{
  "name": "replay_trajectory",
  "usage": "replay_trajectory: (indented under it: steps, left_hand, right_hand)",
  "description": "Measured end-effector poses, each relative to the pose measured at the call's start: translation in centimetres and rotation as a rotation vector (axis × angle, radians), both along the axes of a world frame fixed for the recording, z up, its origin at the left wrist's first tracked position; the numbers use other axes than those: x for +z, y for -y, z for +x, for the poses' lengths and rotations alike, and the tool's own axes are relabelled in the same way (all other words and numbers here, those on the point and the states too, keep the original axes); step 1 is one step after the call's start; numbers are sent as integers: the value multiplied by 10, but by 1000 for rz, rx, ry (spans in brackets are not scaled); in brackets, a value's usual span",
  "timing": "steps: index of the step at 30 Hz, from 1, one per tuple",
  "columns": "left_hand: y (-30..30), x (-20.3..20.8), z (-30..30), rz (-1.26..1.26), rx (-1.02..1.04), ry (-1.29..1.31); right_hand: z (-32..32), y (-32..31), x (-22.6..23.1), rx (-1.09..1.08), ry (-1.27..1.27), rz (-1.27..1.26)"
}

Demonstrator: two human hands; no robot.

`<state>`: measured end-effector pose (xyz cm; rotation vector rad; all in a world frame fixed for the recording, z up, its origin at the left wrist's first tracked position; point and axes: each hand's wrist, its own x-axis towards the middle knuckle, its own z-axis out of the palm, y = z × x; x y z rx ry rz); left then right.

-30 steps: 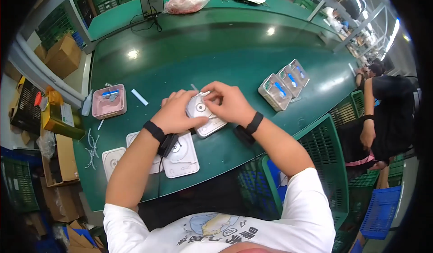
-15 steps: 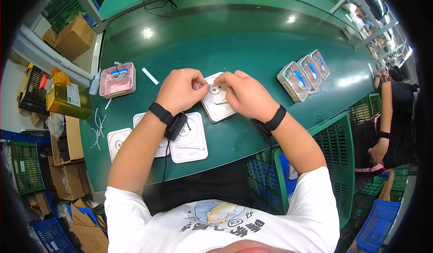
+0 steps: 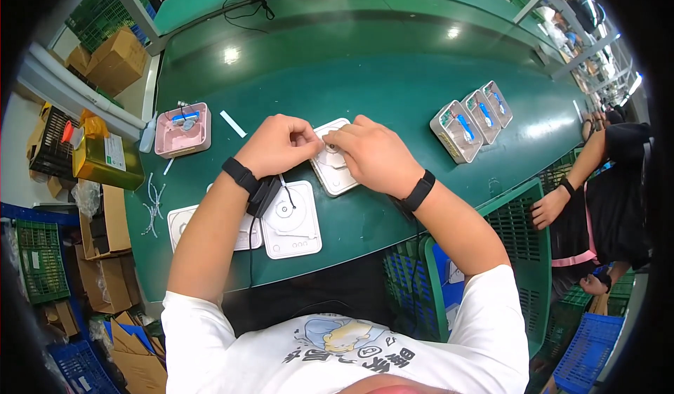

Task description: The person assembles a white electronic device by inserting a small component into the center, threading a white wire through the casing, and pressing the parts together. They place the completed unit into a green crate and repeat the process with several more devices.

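Observation:
A white casing (image 3: 335, 178) shaped like a small record player lies on the green table under both my hands. Its upper right part is covered by my right hand (image 3: 375, 156), whose fingers curl down at the round hub on its face. At the casing's upper left edge, my left hand (image 3: 282, 145) holds its thumb and index finger pinched together. Whatever is between the fingers of either hand is too small or hidden. Closer to me lies a second white casing (image 3: 298, 246) with a short dark wire at its disc. More white casings (image 3: 181, 220) are partly behind my left forearm.
A pink open box (image 3: 184, 143) with a blue part sits at the left, near a yellow-green can (image 3: 105, 162) and pale wires (image 3: 153, 208). Several open boxes (image 3: 460, 145) stand at the right. A co-worker's hand (image 3: 551, 208) touches a green crate (image 3: 539, 267) beside me.
My right hand has moved slightly left and down, its fingers now over the hub. My left hand is a little lower. The co-worker's hand has reached the green crate's edge.

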<state>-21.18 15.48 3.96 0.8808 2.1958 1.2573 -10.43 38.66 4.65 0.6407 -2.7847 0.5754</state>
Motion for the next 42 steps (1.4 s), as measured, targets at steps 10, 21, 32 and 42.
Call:
replay_trajectory:
  steps: [10, 21, 32, 42]
  left_hand:
    - [2, -5, -1, 5, -70, -110]
    - [-16, -35, -8, 120, 10, -156]
    - [-14, -37, -11, 101, -30, 65]
    - [-17, -24, 3, -63, 10, -68]
  right_hand:
    - [-3, 0, 0, -1, 14, -36]
    - [-2, 16, 12, -85, 144, -106]
    - [-9, 6, -2, -167, 304, -408]
    - [-18, -36, 17, 26, 251, -204]
